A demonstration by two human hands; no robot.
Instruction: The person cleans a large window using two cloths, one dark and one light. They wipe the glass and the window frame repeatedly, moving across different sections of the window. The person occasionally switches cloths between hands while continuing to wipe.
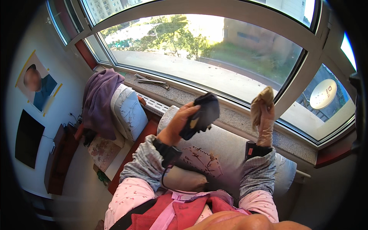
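Note:
My left hand (179, 119), on the left, grips a dark cloth-like item (203, 115) with a small yellowish patch, held up above the sofa back; what exactly it is I cannot tell. Over on the right, my right hand (265, 119) is raised in front of the window frame (291, 99) and clasps a crumpled tan cloth (261, 105). The two hands are well apart. Black bands circle both wrists, below which grey sleeve covers are bunched.
Before me stands a sofa with a pale fabric cover (230, 146). Behind it runs a stone windowsill (184, 96) with several thin metal strips (152, 81). A purple cloth (100, 100) drapes a seat at left. A television (29, 139) hangs on the wall.

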